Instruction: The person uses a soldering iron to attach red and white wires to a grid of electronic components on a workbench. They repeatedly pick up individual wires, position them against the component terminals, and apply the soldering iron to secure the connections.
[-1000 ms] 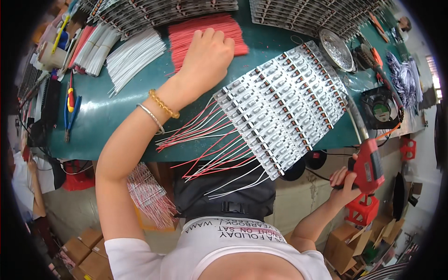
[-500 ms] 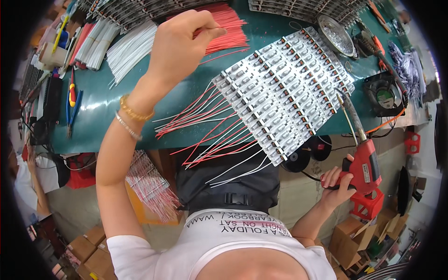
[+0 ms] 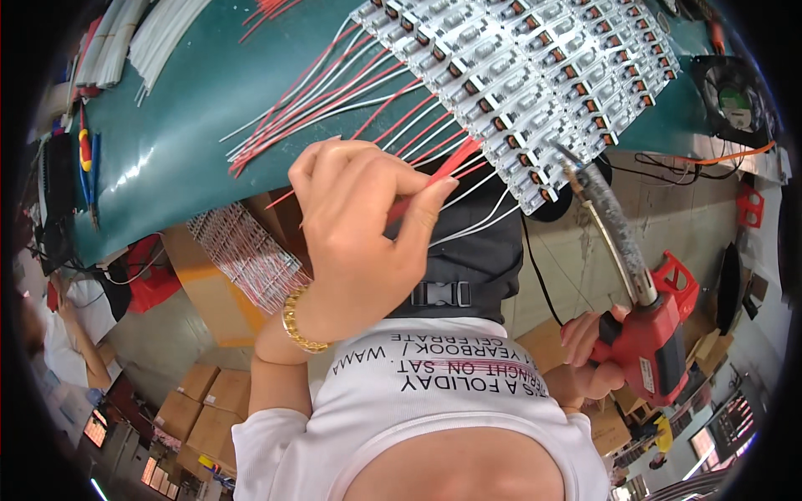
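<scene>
A slanted panel of silver circuit modules (image 3: pixel 535 75) with orange-black parts lies on the table, and red and white wires (image 3: pixel 292 125) trail from its left edge. Between thumb and forefinger, my left hand (image 3: pixel 355 221) pinches a small bundle of red wires (image 3: pixel 459 159) whose ends are at the panel's lower left edge. My right hand (image 3: pixel 589 359) is wrapped around the handle of a red-and-black soldering gun (image 3: pixel 647 351). Its long metal barrel points up and left, with the tip over the lower part of the panel; whether it touches cannot be seen.
Bundles of white wires (image 3: pixel 163 37) and loose red wires (image 3: pixel 271 10) lie on the green table (image 3: pixel 184 167). Cutters with blue handles (image 3: pixel 93 171) are at the left. A small black fan (image 3: pixel 735 100) stands at the right. Below the table is a wired panel (image 3: pixel 251 250) on a box.
My left hand has come down from the red wire pile to the panel's lower left edge, now showing red wires in its pinch. The soldering gun's tip has shifted onto the panel's lower part.
</scene>
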The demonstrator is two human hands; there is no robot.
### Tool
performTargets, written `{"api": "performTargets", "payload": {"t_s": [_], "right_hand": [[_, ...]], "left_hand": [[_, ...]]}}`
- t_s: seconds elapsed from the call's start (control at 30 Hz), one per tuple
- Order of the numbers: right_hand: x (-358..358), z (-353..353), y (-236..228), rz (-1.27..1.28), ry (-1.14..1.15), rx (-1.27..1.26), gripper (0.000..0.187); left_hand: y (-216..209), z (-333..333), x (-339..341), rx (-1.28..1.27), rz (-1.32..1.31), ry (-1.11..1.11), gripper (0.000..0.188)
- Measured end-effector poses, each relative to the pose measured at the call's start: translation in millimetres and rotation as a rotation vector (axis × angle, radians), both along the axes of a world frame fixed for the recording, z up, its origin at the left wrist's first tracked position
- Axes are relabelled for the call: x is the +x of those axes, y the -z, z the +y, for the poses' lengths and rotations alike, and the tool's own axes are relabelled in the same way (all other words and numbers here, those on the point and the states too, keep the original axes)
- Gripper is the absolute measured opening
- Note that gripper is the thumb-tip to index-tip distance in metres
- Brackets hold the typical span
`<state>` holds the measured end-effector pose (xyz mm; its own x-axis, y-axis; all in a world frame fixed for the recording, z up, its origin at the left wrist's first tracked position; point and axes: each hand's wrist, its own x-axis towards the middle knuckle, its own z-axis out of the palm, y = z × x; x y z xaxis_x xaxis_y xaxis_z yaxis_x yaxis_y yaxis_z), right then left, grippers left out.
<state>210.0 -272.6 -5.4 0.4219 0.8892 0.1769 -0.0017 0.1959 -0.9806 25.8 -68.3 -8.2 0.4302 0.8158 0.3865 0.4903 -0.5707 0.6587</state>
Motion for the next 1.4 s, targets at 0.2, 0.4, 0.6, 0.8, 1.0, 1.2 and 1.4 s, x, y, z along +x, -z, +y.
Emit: {"api": "performTargets", "payload": {"t_s": [0.2, 0.4, 0.6, 0.8, 1.0, 1.2, 1.4], "right_hand": [[9, -25, 9, 0.042, -0.105, -0.078, 0.079], [-12, -6, -8, 0.071, 0.059, -0.242, 0.07], [-13, -6, -18, -0.079, 0.077, -0.348, 0.067], [-6, -4, -13, -0.053, -0.013, -0.168, 0.072], [-2, -8, -7, 0.097, -0.065, -0.188, 0.075], [8, -18, -14, 0.063, -0.095, -0.183, 0.076], [-6, -21, -16, 0.088, 0.041, -0.241, 0.075]], "left_hand": [[7, -5, 7, 0.011, 0.01, 0.008, 0.017], [6, -7, 6, 0.034, 0.045, -0.005, 0.017], [8, -5, 9, 0.038, 0.035, 0.009, 0.016], [9, -5, 10, 0.043, 0.027, 0.008, 0.016], [9, -7, 4, 0.064, 0.024, -0.023, 0.014], [-5, -7, 3, -0.103, -0.03, 0.08, 0.013], [1, -11, 9, -0.035, 0.029, 0.091, 0.013]]}}
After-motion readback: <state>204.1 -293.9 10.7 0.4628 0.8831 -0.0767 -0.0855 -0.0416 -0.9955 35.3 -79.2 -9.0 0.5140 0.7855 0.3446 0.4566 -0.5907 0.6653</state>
